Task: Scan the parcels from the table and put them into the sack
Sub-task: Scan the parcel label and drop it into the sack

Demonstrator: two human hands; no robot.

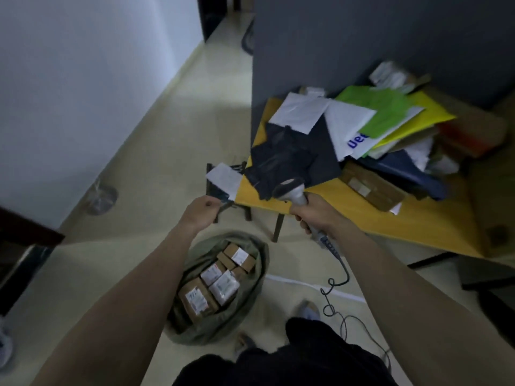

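while gripping the handheld scanner (292, 190) by its handle over the yellow worktop (348, 207) edge, right hand (312, 215) was curled tight around it, coiled cable (334, 291) trailing to the floor. left hand (202, 210) pinched a dark parcel (223, 181) with white label just off the worktop's corner. more parcels (362, 129) lay heaped on the worktop. below, on the floor, sat the open green sack (250, 299), holding labelled boxes (214, 280).
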